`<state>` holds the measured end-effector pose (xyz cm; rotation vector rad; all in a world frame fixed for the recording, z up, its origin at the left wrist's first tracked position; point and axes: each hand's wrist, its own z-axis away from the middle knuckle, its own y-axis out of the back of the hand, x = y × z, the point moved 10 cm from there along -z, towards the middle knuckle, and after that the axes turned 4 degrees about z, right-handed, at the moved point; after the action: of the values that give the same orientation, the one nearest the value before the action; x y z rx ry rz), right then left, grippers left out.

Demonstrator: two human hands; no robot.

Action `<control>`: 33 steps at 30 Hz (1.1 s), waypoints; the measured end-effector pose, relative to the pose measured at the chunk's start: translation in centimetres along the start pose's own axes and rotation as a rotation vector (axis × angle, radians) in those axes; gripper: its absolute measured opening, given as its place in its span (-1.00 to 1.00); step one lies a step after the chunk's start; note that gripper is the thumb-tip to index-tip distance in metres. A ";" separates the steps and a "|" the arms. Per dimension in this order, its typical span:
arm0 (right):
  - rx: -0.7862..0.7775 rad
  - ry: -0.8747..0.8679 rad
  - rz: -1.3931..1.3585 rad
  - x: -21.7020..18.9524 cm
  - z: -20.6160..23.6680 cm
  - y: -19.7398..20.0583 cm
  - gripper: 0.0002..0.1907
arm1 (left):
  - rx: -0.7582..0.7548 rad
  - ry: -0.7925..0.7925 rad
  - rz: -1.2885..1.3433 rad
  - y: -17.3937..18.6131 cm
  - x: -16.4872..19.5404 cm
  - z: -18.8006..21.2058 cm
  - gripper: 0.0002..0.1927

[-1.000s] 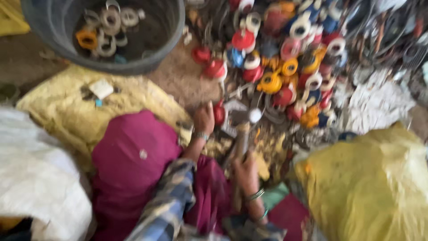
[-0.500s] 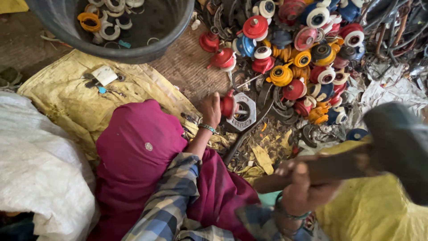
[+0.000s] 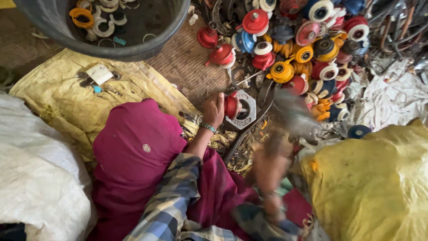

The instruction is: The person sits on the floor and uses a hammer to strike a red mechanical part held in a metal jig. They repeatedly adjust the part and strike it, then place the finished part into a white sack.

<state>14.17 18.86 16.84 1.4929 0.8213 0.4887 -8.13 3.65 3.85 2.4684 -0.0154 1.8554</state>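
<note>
Metal, rigid and probably heavy, the red regulator [image 3: 231, 105] sits clamped in the left hand [image 3: 214, 109] on a hexagonal nut [image 3: 244, 110] beside the fingers, while the right hand [image 3: 269, 166] blurs, fist apparently closed on a hammer [image 3: 292, 114]

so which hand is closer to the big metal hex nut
Left. The left hand holds a red part down on the hex nut, right at its edge. The right hand, blurred, is below it, with the blurred hammer in its grip.
</note>
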 end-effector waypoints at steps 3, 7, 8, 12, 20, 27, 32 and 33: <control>-0.232 0.126 -0.347 -1.9 0.6 -6.9 -0.54 | -0.022 -0.079 0.007 -0.5 0.9 0.1 -0.56; -0.059 0.061 -0.351 0.3 2.5 -3.1 -0.39 | -0.047 -0.010 -0.063 -0.9 0.2 -0.4 -0.53; -0.024 0.048 -0.393 1.0 3.1 -0.9 -0.41 | -0.072 0.086 -0.076 -1.0 -0.6 -0.4 -0.52; 0.588 0.441 -0.245 -1.3 4.2 13.1 -0.58 | -0.026 -0.062 -0.084 -0.4 0.5 -0.2 -0.55; 0.337 0.204 -0.759 -3.2 0.4 10.5 -0.59 | -0.070 -0.056 -0.047 -0.5 0.7 -0.2 -0.56; -0.136 -0.070 -0.511 -0.1 1.1 -1.3 -0.68 | -0.071 -0.219 -0.104 -0.9 2.5 0.1 -0.59; 0.210 0.117 -0.835 0.5 0.8 12.6 -0.61 | -0.090 -0.119 -0.015 -0.9 1.6 0.0 -0.62; 0.317 0.268 -0.923 -0.3 0.1 16.2 -0.59 | -0.089 -0.121 -0.020 -0.9 1.6 0.0 -0.62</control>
<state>17.30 19.49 32.76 1.1605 1.7303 -0.1532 -7.69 4.55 5.32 2.5060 -0.0759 1.6577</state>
